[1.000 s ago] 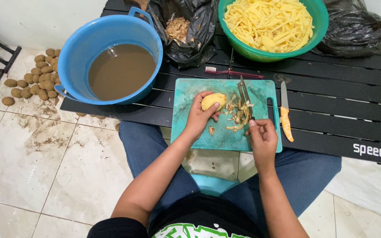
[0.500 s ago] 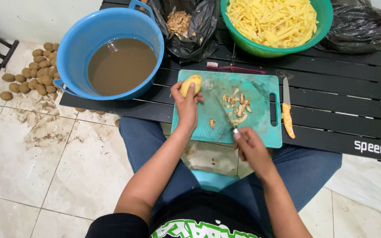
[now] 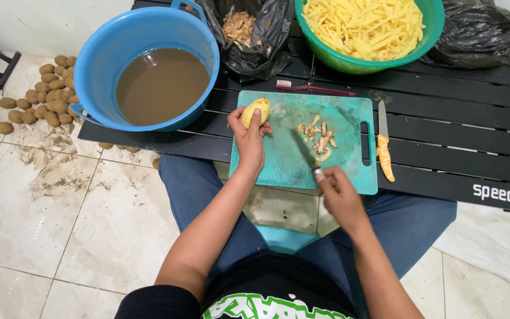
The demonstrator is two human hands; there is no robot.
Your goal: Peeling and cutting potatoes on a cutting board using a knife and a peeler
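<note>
Black slats of the table point(image 3: 444, 112) are bearing the teal cutting board point(image 3: 278, 159). At its upper left corner, the left hand point(image 3: 248, 139) is closing around a peeled potato point(image 3: 255, 111), firm but probably slick, best gripped across its middle. Meanwhile the right hand point(image 3: 337, 195) is clasping a knife point(image 3: 303, 150) over the peel scraps point(image 3: 320, 137).

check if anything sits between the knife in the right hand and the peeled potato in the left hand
Nothing visible does. The right hand holds a dark-bladed knife, and bare teal plastic cutting board lies between it and the peeled yellow potato in the left hand. The peel scraps lie off to the right.
</note>
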